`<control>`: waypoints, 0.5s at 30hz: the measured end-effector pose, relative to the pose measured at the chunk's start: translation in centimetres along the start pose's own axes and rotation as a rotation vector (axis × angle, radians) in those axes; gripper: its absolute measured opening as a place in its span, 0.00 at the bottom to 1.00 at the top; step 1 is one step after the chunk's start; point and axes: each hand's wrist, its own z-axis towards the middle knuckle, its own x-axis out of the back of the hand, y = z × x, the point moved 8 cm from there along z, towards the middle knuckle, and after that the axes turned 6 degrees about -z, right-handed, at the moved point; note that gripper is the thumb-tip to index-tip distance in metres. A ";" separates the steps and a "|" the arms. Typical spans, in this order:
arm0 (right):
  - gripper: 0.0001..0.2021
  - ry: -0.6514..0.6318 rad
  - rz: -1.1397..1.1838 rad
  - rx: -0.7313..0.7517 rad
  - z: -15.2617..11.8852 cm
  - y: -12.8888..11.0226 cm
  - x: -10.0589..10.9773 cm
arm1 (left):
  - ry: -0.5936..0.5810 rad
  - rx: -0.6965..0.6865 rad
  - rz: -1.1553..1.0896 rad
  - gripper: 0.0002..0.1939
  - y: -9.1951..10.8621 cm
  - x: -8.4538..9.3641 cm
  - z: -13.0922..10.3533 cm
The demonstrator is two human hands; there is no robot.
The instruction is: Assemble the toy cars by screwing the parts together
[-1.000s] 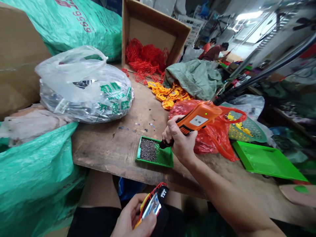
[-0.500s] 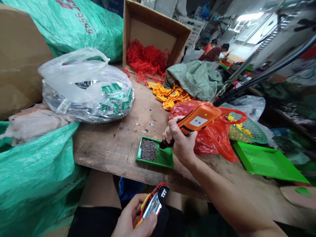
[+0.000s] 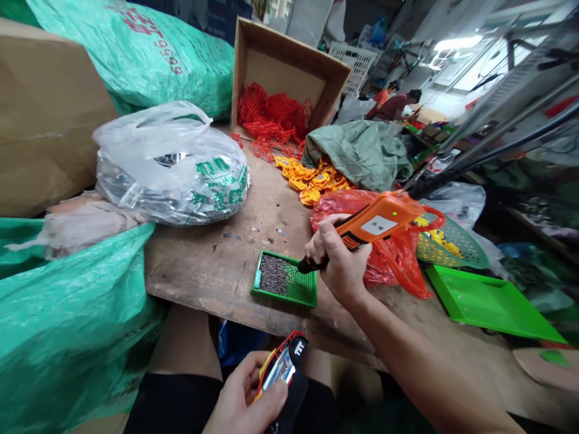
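Note:
My right hand (image 3: 340, 259) is wrapped round an orange and black electric screwdriver (image 3: 380, 222), which is tilted with its black nose low over a small green tray (image 3: 311, 294). Small dark screws (image 3: 273, 274) fill the tray's left part; its right part shows bare perforated floor. Below the table edge, my left hand (image 3: 251, 392) grips a small plastic toy part (image 3: 281, 369) in red, yellow, black and silvery blue between thumb and fingers. What kind of toy it belongs to I cannot make out.
A clear bag of silvery parts (image 3: 172, 169) lies left. Behind are orange parts (image 3: 312, 181) and a carton (image 3: 289, 51) holding red pieces. A red bag (image 3: 393, 259), a green basket (image 3: 470, 241) and a green tray (image 3: 493, 301) stand right. Two people sit far back.
The screwdriver and my right hand have shifted slightly right, its nose away from the screw pile. My left hand still holds the toy part. The view has turned a little.

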 end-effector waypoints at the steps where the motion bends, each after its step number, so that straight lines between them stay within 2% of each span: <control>1: 0.14 -0.008 -0.007 0.012 -0.1 -0.6 -0.1 | 0.010 0.008 0.002 0.37 0.0 0.0 -0.1; 5: 0.16 -0.036 -0.033 0.049 -1.2 -3.6 -0.3 | 0.041 -0.028 -0.012 0.34 -0.2 -0.1 -0.2; 8: 0.16 -0.072 -0.025 0.021 -3.4 -6.1 -0.4 | 0.029 -0.073 -0.009 0.32 -0.3 -0.4 -0.2; 12: 0.11 -0.223 -0.033 0.010 -7.6 -9.1 -0.9 | 0.015 -0.092 0.008 0.30 -0.2 -0.7 -0.3; 15: 0.05 -0.332 -0.043 0.026 -10.4 -10.1 -1.3 | 0.028 -0.124 0.024 0.28 0.1 -0.8 -0.7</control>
